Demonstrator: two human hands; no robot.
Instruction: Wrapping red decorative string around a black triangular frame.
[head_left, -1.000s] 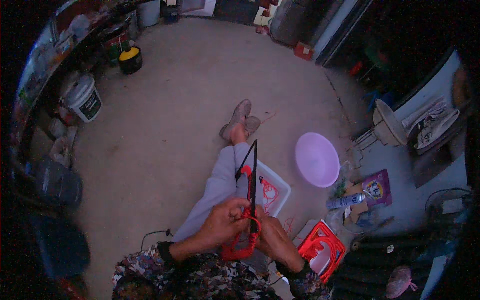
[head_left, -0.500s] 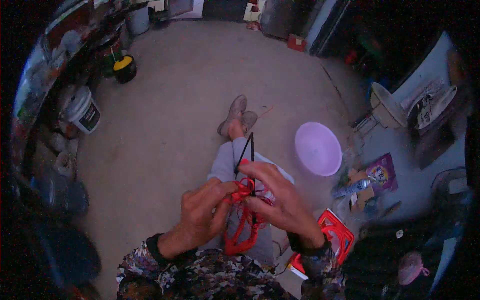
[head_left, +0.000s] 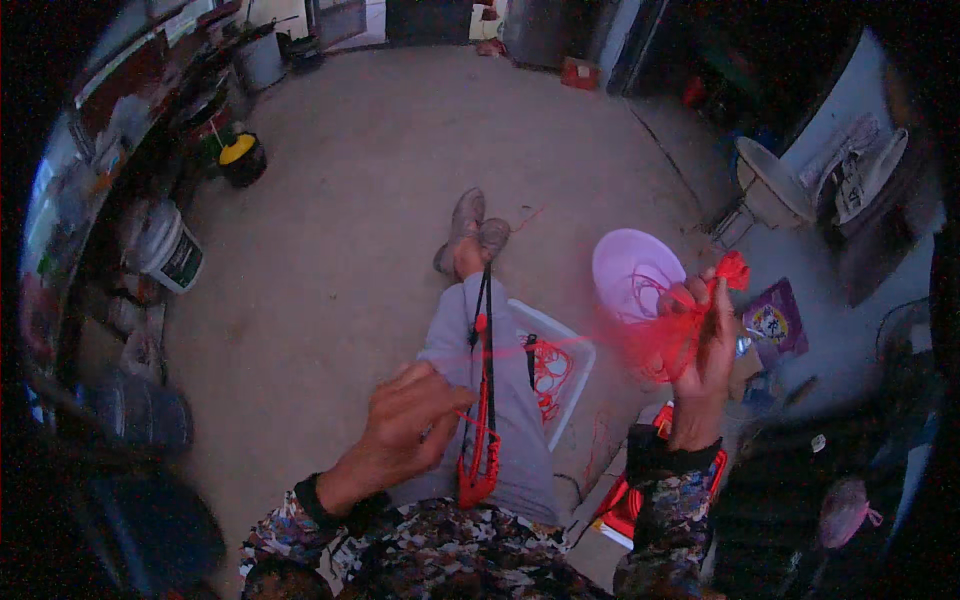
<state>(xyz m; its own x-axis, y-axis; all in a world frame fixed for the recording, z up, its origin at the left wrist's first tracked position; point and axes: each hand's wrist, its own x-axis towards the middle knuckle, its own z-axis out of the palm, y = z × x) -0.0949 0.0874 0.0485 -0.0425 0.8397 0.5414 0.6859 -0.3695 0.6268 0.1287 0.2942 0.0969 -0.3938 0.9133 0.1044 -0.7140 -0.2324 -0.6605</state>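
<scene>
My left hand hovers over my lap, thumb and fingers pinched together on a strand of red cord. My right hand is raised out to the right, its fingers closed round a loose bundle of red cord, partly smeared by motion. A blurred red strand stretches between the two hands. Along my leg, from near the ankle to the lap, runs a long black loop; red knotted cordwork hangs at its near end.
Beside my leg lies a white tray with tangled red cords. Farther right are a pale purple basin and a purple packet. A red-orange container sits near my right forearm. Buckets line the left side.
My right hand has swung away from my left hand, out to the right, carrying the red cord bundle. The black loop has dropped against my leg, and the white tray shows more.
</scene>
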